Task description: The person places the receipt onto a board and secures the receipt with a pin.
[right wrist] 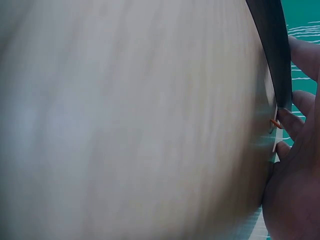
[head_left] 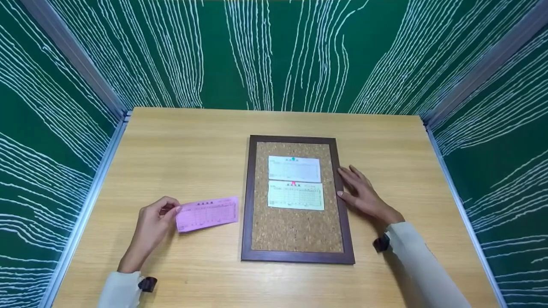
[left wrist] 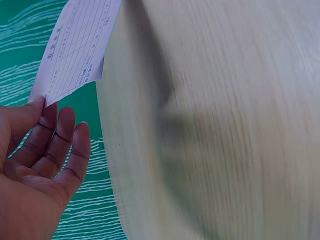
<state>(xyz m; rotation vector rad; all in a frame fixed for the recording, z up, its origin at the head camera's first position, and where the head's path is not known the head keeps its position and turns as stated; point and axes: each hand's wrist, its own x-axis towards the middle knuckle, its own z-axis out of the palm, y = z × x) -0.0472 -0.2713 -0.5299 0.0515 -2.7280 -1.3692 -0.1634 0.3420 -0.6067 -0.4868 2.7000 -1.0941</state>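
Note:
A pink printed slip [head_left: 207,214] is pinched at its left end between the thumb and fingers of my left hand [head_left: 155,224], to the left of a corkboard. In the left wrist view the slip [left wrist: 75,47] hangs off the fingertips, its lines of print visible. The dark-framed corkboard [head_left: 295,231] lies on the table. Pinned to it are a white slip [head_left: 294,170] with a green pin [head_left: 293,158] and, just below, a pale green slip [head_left: 295,196] with a pink pin [head_left: 293,183]. My right hand [head_left: 361,194] rests against the board's right edge.
The wooden table [head_left: 192,145] is bounded by green panels [head_left: 282,55] with wavy white lines and grey metal posts. A small orange piece [right wrist: 275,123], too small to identify, shows by the right fingertips in the right wrist view.

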